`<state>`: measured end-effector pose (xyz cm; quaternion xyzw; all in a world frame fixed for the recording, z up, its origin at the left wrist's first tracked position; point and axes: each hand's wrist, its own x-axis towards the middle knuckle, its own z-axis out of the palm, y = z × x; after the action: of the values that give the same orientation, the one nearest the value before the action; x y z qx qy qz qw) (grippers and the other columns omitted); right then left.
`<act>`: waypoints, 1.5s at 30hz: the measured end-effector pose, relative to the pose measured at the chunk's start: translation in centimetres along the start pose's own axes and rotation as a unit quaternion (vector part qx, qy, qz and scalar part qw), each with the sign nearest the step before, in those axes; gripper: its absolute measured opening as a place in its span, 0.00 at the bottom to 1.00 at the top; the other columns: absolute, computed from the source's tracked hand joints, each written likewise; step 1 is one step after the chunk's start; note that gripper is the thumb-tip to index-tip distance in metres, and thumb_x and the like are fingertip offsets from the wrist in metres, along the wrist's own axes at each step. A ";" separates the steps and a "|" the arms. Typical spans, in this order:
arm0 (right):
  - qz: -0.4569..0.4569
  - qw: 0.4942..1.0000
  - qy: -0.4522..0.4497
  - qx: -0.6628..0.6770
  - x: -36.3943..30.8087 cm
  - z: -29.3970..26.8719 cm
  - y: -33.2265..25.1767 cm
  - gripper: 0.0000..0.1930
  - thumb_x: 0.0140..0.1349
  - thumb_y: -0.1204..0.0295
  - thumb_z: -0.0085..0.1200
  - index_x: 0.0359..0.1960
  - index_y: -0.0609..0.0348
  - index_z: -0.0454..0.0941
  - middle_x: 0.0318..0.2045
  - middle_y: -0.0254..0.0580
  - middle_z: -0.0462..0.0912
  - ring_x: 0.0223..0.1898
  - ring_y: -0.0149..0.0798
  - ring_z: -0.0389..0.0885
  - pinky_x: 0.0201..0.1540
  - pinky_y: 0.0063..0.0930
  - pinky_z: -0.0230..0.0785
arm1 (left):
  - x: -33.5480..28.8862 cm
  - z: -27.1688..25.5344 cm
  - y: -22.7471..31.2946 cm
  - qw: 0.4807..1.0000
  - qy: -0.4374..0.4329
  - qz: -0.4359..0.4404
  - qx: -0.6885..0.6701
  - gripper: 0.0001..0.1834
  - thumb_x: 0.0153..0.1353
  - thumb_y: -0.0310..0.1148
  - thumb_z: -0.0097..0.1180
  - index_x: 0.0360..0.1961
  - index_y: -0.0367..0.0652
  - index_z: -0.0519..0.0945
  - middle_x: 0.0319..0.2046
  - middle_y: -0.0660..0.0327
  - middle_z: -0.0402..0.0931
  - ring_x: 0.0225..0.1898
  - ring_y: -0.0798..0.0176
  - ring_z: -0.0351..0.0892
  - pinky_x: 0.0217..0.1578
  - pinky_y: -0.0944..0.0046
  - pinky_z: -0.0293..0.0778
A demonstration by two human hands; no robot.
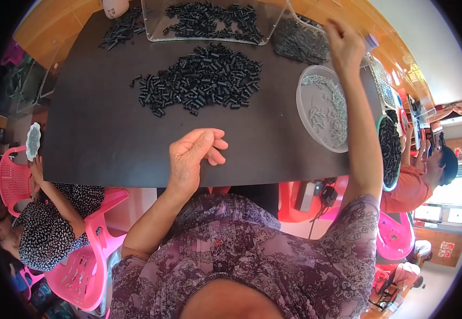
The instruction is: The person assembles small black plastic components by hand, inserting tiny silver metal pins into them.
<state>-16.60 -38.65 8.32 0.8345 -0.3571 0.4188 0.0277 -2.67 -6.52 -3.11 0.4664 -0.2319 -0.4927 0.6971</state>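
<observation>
My left hand point(191, 157) hovers over the near part of the dark table, thumb against curled fingers. Whatever it may hold is hidden. My right hand point(345, 47) is stretched to the far right, over the edge of a clear box point(301, 45) of dark pieces. Motion smears its fingers, so its grip is unclear. A heap of small black tubular pieces point(204, 77) lies mid-table, beyond my left hand. Below my right forearm, partly covered by it, sits a shallow translucent round tray point(306, 114) with small pale, silvery pieces point(324, 117) inside.
A large clear bin point(209, 38) of black pieces stands at the far edge, beside a loose pile point(122, 31). Another tray of black pieces point(389, 151) is at the right. Co-workers sit left and right; pink chairs point(90, 266) and a red stool point(289, 199) flank me.
</observation>
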 end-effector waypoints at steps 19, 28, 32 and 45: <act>-0.050 0.956 -0.287 0.044 -6.4 7.6 -1.7 0.12 0.49 0.72 0.57 0.37 0.56 0.82 0.31 0.48 0.82 0.36 0.49 0.80 0.41 0.35 0.71 | -0.4 -0.3 -0.5 1.000 -0.015 0.021 0.010 0.13 0.65 0.33 0.50 0.42 0.33 0.78 0.31 0.57 0.80 0.25 0.70 0.77 0.29 0.72 0.70; -0.058 0.951 -0.302 0.010 -7.2 7.8 -1.6 0.11 0.48 0.73 0.57 0.35 0.56 0.83 0.29 0.49 0.81 0.39 0.51 0.77 0.44 0.39 0.69 | -0.3 -0.4 -0.5 1.000 -0.023 0.020 0.002 0.13 0.64 0.33 0.51 0.42 0.33 0.79 0.31 0.57 0.80 0.25 0.70 0.77 0.28 0.72 0.70; -0.036 0.956 -0.288 0.027 -8.1 6.5 -2.3 0.10 0.48 0.73 0.57 0.33 0.58 0.83 0.30 0.49 0.80 0.40 0.51 0.76 0.45 0.39 0.68 | -0.3 -0.4 -0.6 1.000 -0.016 0.019 -0.002 0.13 0.64 0.33 0.51 0.42 0.33 0.78 0.31 0.58 0.80 0.25 0.70 0.77 0.28 0.72 0.70; 0.042 0.891 -0.334 0.304 -13.0 -1.3 -12.6 0.06 0.48 0.76 0.60 0.29 0.63 0.80 0.23 0.42 0.76 0.27 0.37 0.75 0.30 0.29 0.68 | 1.6 2.1 0.1 0.995 0.028 0.099 -0.020 0.14 0.57 0.21 0.57 0.46 0.35 0.77 0.30 0.69 0.73 0.28 0.78 0.71 0.28 0.79 0.67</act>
<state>-14.80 -21.37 3.06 0.8772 -0.2350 0.2040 -0.3656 -3.62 -8.83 -2.29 0.4407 -0.2469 -0.4127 0.7579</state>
